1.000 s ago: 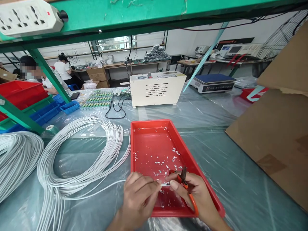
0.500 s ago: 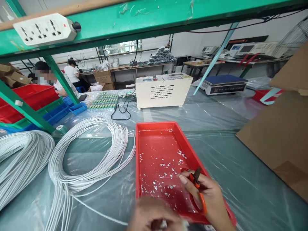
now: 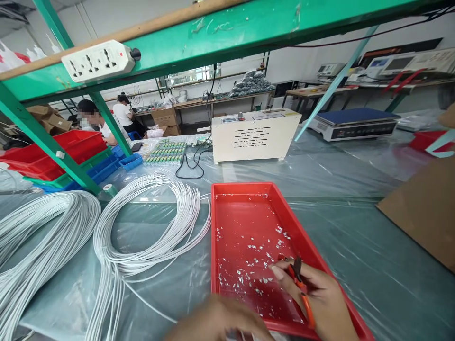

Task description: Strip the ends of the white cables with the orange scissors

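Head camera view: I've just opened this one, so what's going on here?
A person's right hand holds an orange-handled hand tool over a red tray scattered with white scraps. The left hand is blurred at the tray's near end; a white cable leads toward it, but its grip can't be made out. Two white cable coils lie left of the tray.

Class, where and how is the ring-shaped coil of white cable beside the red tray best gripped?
Probably at the near-left part of the white cable coil, where the strands bunch together, coming from above: fingers inside the open ring, thumb outside. It lies flat, its far-right strands spread more loosely, and the red tray crowds its right side.
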Available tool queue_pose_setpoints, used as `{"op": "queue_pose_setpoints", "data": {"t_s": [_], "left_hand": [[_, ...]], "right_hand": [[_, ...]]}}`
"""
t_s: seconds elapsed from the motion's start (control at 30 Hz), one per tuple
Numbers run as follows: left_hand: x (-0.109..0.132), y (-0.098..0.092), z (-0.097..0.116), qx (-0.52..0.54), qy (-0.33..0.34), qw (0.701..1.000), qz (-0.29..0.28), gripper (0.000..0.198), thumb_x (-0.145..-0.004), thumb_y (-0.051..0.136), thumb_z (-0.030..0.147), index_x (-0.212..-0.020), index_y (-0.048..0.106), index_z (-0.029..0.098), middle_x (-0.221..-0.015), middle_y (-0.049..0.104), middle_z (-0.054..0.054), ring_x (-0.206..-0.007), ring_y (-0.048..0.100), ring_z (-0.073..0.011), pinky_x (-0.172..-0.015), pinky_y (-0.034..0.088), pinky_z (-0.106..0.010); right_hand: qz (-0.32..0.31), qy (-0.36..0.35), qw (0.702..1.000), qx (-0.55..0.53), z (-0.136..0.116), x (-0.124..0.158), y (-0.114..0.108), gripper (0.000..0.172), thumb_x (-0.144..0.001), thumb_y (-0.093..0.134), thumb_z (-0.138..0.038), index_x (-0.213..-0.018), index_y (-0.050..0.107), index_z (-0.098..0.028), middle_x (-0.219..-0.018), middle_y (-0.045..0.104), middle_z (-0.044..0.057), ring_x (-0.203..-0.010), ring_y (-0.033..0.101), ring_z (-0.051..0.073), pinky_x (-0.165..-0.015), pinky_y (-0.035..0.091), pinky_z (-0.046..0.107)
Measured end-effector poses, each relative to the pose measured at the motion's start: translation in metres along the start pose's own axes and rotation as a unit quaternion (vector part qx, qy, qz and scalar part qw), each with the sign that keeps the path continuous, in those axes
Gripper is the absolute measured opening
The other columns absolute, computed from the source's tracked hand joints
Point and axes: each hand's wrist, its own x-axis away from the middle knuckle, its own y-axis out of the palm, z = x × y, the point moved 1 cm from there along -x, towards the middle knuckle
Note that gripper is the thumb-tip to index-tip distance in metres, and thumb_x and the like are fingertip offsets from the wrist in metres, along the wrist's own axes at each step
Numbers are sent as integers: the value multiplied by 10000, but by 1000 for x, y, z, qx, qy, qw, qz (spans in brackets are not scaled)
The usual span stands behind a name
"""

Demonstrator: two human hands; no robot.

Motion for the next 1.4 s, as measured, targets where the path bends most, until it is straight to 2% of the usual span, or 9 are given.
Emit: {"op": "queue_pose_setpoints", "data": {"t_s": [0.17, 0.37, 0.5, 0.63, 0.8, 0.93, 1.1, 1.27, 1.4], "left_hand": [[-9, -47, -13, -106, -70, 962, 243, 263, -845, 473, 323, -787, 661, 150, -732, 658, -38, -665, 549, -138, -597, 391, -219], [12, -36, -25, -218, -136, 960, 111, 223, -799, 509, 287, -691, 667, 171, -658, 643, -9, -576, 522, -122, -548, 336, -206], [32, -31, -38, -239, -193, 947, 95, 211, -788, 507, 279, -681, 657, 175, -655, 638, -7, -599, 540, -135, -554, 349, -204], [30, -43, -53, -270, -219, 926, 146, 235, -837, 432, 270, -788, 648, 192, -731, 657, -7, -628, 571, -135, -551, 381, -197], [-10, -56, -73, -399, -226, 859, 229, 263, -803, 465, 131, -1026, 587, 196, -1013, 631, -71, -935, 568, -218, -761, 412, -290], [-48, -59, -92, -438, -231, 835, 241, 367, -746, 466, -7, -1052, 576, 164, -987, 621, -95, -992, 533, -249, -815, 399, -352], [-69, -69, -109, -448, -245, 812, 283, 312, -820, 444, 50, -1106, 533, 139, -952, 625, -70, -910, 574, -207, -811, 422, -390], [-57, -85, -94, -420, -233, 799, 362, 468, -773, 404, 29, -1227, 447, 134, -1045, 624, -133, -945, 586, -228, -784, 435, -302], [-33, -77, -59, -393, -166, 825, 370, 467, -804, 336, 68, -1255, 419, 157, -1212, 549, -83, -1041, 545, -182, -839, 422, -251]], "right_hand": [[9, -8, 1000, 11, 1, 0, 0, 108, -773, 620, -287, -723, 648, -194, -689, 646, -6, -601, 603, 164, -558, 486, 161], [-38, -15, 999, 27, 2, -1, -2, 156, -819, 578, -292, -707, 610, -188, -647, 602, -12, -574, 561, 155, -539, 460, 178], [-35, -13, 999, 24, 2, -1, -3, 154, -825, 574, -290, -715, 612, -188, -653, 601, -13, -583, 558, 155, -542, 456, 178], [-39, -12, 999, 22, 1, 0, -3, 150, -823, 574, -287, -718, 618, -189, -654, 601, -12, -589, 562, 157, -558, 457, 181], [-42, -7, 999, 21, 1, 1, 1, 160, -817, 580, -296, -708, 620, -187, -648, 604, -14, -583, 572, 158, -556, 461, 174], [-27, -7, 999, 33, 5, 2, 3, 175, -808, 592, -321, -704, 622, -183, -651, 613, -14, -584, 577, 156, -563, 460, 164], [-44, -7, 998, 41, 8, 2, 3, 192, -817, 579, -337, -725, 628, -177, -681, 630, -6, -622, 590, 164, -589, 464, 163], [-66, -6, 997, 49, 7, 1, 3, 243, -845, 526, -339, -707, 615, -160, -686, 622, 16, -625, 587, 183, -567, 471, 191], [-66, -5, 997, 46, 6, 2, 3, 249, -853, 515, -339, -727, 619, -151, -691, 614, 27, -641, 589, 197, -558, 471, 215]]}}
